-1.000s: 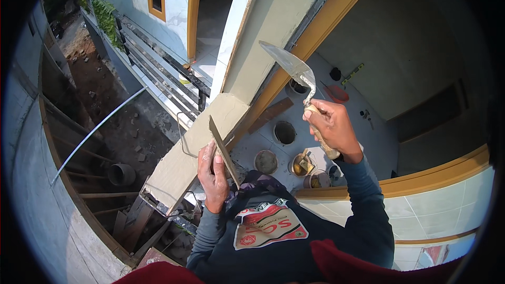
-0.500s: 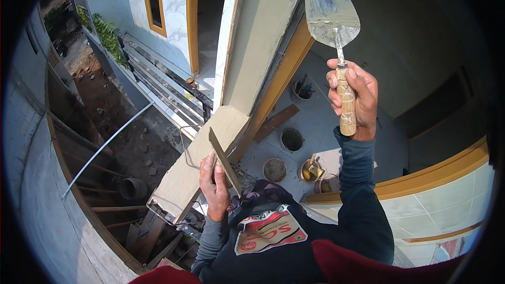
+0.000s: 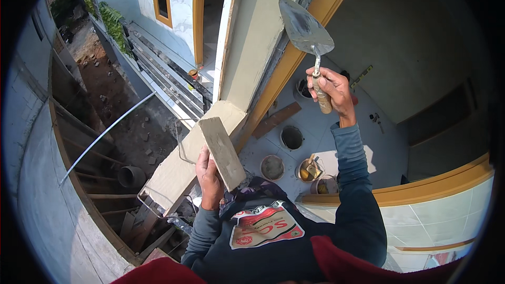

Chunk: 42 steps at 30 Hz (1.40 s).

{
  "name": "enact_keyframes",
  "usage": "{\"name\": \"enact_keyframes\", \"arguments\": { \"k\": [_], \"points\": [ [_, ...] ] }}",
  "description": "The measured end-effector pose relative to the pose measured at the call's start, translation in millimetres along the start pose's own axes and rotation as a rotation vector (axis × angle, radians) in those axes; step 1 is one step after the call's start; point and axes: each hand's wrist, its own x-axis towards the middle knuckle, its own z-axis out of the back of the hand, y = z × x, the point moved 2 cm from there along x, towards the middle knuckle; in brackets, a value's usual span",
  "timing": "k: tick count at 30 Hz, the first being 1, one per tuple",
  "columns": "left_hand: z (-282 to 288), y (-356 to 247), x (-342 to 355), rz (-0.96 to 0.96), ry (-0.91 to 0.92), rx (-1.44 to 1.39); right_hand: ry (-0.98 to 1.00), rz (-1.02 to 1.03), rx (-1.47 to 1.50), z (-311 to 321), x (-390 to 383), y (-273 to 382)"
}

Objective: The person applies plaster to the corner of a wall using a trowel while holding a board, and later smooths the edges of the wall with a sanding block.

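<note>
My right hand [image 3: 336,92] is closed round the wooden handle of a bricklayer's trowel [image 3: 304,27]. The trowel's grey, mortar-smeared blade points up and left, in front of the plastered column [image 3: 258,26] and orange door frame. In my left hand [image 3: 209,181] is a flat rectangular plastering float [image 3: 223,152], its broad face turned up and lightly coated. Its grip and most of my fingers are hidden behind the board. Under the float lies a plastered ledge [image 3: 176,171], running from the column's foot toward the lower left; whether the two touch I cannot tell.
Indoors on the tiled floor stand several buckets, one dark [image 3: 282,138] and one with grey mix [image 3: 272,168], beside a brown plank [image 3: 277,119]. Bent wire rods [image 3: 181,144] stick out by the ledge. Left is a drop to rubble ground [image 3: 139,131].
The trowel and my right hand have moved down and left, toward the column. My left hand has turned the float from nearly edge-on so its broad face shows.
</note>
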Motion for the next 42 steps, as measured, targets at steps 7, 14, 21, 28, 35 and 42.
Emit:
{"name": "enact_keyframes", "arguments": {
  "k": [7,14,21,28,35,42],
  "points": [
    [-11,15,17,0.144,-0.092,-0.198,0.023,-0.058,0.022,-34,-10,-12],
    [1,25,17,0.224,-0.097,-0.484,0.036,0.027,-0.18,-56,-17,-1],
    [20,33,16,0.263,0.148,-1.092,0.247,0.207,-0.49,-150,-82,-71],
    [42,-3,14,0.125,-0.167,-1.042,0.18,0.14,-0.497,-150,-122,-87],
    [75,-2,4,0.101,-0.039,-0.871,0.217,-0.842,0.309,-120,-115,-92],
    [78,-1,-15,0.092,-0.02,-0.879,0.132,-1.091,0.537,-116,-98,-105]
  ]
}}
